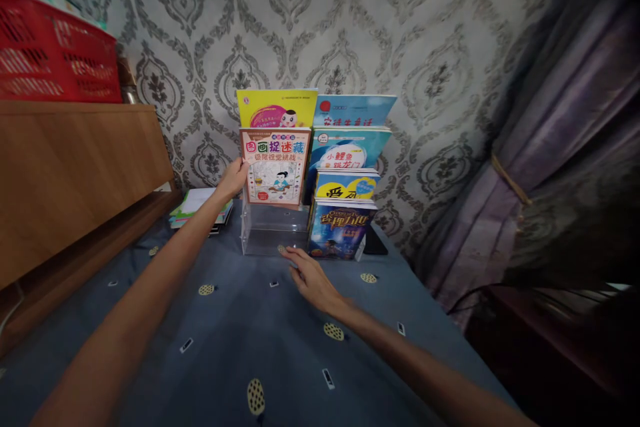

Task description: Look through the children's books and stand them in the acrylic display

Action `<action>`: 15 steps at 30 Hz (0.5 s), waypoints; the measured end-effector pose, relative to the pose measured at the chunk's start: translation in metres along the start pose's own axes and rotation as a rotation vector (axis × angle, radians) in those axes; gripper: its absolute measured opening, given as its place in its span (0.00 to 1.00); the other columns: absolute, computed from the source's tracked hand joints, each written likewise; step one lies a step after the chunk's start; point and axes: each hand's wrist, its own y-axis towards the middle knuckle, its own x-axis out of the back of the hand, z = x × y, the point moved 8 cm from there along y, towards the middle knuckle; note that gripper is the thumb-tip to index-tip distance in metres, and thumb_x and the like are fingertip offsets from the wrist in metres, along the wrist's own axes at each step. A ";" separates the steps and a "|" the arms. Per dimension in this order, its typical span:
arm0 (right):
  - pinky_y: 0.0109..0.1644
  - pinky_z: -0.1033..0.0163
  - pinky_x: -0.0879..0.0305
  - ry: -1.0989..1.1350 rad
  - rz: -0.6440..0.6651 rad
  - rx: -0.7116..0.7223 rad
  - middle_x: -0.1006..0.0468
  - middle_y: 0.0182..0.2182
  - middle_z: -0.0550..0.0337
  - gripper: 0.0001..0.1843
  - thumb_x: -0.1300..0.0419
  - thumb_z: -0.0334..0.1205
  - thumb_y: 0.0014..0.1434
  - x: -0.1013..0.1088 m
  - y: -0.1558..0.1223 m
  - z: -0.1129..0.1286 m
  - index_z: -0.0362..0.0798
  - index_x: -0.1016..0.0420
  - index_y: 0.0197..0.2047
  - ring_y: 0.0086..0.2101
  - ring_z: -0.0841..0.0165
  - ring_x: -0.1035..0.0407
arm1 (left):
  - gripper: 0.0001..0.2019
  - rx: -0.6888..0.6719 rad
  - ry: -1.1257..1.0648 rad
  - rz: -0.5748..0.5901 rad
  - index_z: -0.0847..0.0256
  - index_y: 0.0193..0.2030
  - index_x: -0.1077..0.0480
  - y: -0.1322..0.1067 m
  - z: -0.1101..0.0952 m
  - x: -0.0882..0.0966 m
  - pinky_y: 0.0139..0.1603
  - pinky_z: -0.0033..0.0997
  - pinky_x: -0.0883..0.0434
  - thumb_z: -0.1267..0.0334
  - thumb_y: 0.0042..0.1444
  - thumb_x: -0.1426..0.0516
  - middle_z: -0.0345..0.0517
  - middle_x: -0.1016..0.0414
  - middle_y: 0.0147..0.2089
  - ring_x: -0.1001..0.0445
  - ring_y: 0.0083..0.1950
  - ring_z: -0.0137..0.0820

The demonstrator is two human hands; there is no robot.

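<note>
From the head view, the left hand [234, 177] is closed on the left edge of a pink picture book [275, 170] and holds it upright in the second step from the back of a clear rack [273, 235]. The right hand [310, 280] is open and flat and holds nothing. Its fingertips lie by the foot of the rack, and I cannot tell if they touch it. The right side of the rack looks full, with four books [345, 173] standing one behind the other. On the left side a yellow book [277, 108] stands at the very back. The pink one is just in front of it, and the low front steps are bare. More books [197, 203] lie flat in a pile to the left of the rack. Everything sits on a blue cloth [240, 347] with little spots. A wooden cabinet [75, 173] with a red basket [55, 53] on top stands on the left. Grey patterned wallpaper [300, 13] is behind, and a purple curtain [550, 147] hangs on the right.
</note>
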 end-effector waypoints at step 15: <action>0.63 0.45 0.34 0.112 0.033 -0.086 0.26 0.59 0.47 0.21 0.47 0.32 0.63 -0.047 -0.021 0.006 0.50 0.26 0.58 0.60 0.58 0.32 | 0.12 -0.066 -0.058 0.069 0.63 0.46 0.31 -0.009 0.003 0.004 0.51 0.42 0.28 0.60 0.64 0.51 0.53 0.23 0.48 0.26 0.48 0.39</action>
